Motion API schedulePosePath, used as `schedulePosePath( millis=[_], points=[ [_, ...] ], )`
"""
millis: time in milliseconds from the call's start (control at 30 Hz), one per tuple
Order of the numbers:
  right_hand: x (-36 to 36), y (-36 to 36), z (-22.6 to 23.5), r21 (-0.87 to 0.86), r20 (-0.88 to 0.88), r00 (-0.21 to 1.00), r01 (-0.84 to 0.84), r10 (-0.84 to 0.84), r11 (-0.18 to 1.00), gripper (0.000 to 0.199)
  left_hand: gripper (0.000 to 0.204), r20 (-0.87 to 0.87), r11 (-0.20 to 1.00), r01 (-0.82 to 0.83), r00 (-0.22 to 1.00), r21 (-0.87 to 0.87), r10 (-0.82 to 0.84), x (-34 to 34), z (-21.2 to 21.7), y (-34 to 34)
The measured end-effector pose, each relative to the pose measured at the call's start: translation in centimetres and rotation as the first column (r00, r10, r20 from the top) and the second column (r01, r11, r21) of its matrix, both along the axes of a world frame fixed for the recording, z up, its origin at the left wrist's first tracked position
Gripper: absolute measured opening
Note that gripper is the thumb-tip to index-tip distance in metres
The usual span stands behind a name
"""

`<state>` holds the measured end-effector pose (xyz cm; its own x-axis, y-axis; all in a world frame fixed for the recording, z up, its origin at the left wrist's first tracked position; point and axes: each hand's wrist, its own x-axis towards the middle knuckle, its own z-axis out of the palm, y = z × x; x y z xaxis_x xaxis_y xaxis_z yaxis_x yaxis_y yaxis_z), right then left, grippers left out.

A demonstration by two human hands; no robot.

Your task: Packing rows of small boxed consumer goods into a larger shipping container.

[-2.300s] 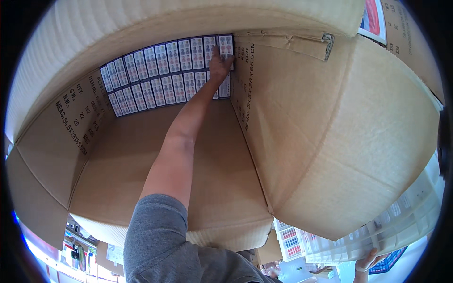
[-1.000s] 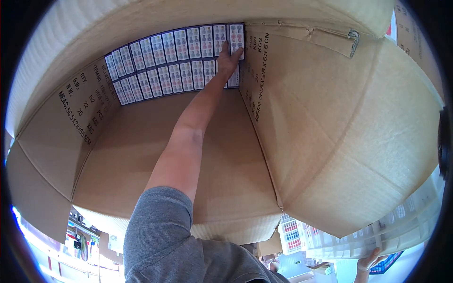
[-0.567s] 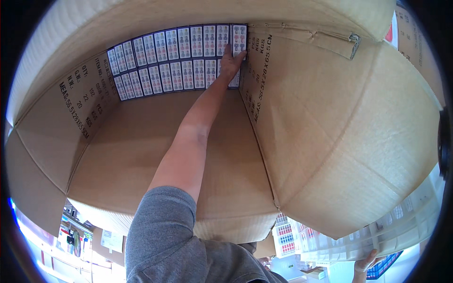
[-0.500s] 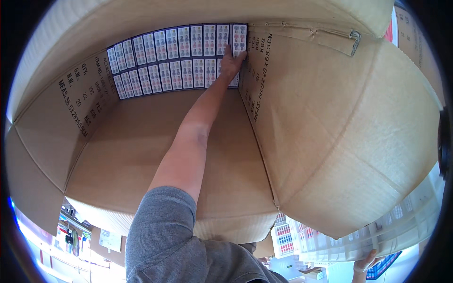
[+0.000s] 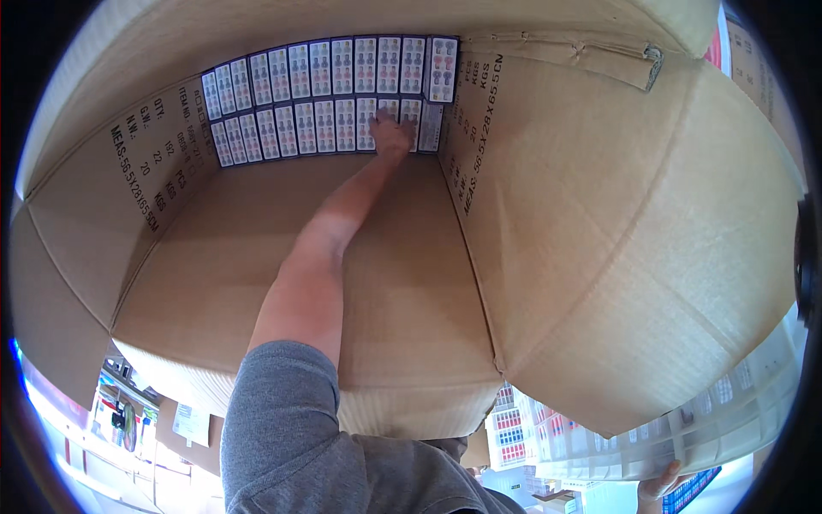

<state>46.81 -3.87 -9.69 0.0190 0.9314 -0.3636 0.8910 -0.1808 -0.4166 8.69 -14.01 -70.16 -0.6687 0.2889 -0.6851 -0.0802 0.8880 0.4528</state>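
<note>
My left hand (image 5: 392,135) reaches deep into a large cardboard box (image 5: 411,283). Its fingers are apart and lie against the lower row of small flat packs, near the right end. The packs stand side by side in two rows along the far wall, printed with pale coloured rounded shapes. One pack (image 5: 442,70) at the right end of the upper row sits slightly proud of its neighbours. At the lower right, my right hand (image 5: 658,485) is closed round the rim of a white translucent plastic basket (image 5: 599,458) beside the box; part of this hand is cut off.
The box's right flap (image 5: 591,248) has a torn strip along its far edge. White trays of red and blue packs (image 5: 510,435) stand below the flap, and a blue crate (image 5: 692,492) lies past the basket. A shelf with hanging items (image 5: 128,420) is at the lower left.
My left hand has left the right-end pack of the upper row and moved left and down onto the lower row. My right hand stays at the basket rim.
</note>
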Motion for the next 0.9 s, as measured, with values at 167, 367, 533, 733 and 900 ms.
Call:
schedulePosePath(
  millis=[167,367,533,733,900],
  points=[
    [0.1,0.5,-0.5,-0.014,-0.014,1.0,0.008,-0.008,1.0,0.054,0.071,0.042,0.995,0.05,0.998,-0.081,-0.047,-0.7,-2.5,-1.7],
    [-0.2,0.3,-0.5,-0.017,-0.009,0.999,0.036,-0.036,0.999,0.055,0.072,0.103,0.986,0.117,0.989,-0.116,-0.105,-0.3,-3.4,-1.6],
    [-0.6,-0.3,-0.3,-0.018,-0.001,0.998,0.06,-0.06,0.998,0.055,0.082,0.078,0.936,0.332,0.942,-0.114,-0.325,-0.2,-3.1,-2.1],
    [-0.8,-1.1,-0.2,-0.032,-0.013,0.997,0.08,-0.081,0.996,0.055,0.087,-0.024,0.94,0.324,0.944,-0.109,-0.328,-0.9,-3.2,-3.0],
    [2.0,-1.0,1.4,0.029,-0.26,0.966,0.018,-0.01,0.999,0.054,0.07,0.121,0.837,0.545,0.835,-0.04,-0.537,-2.4,0.0,-3.9]
  ],
)
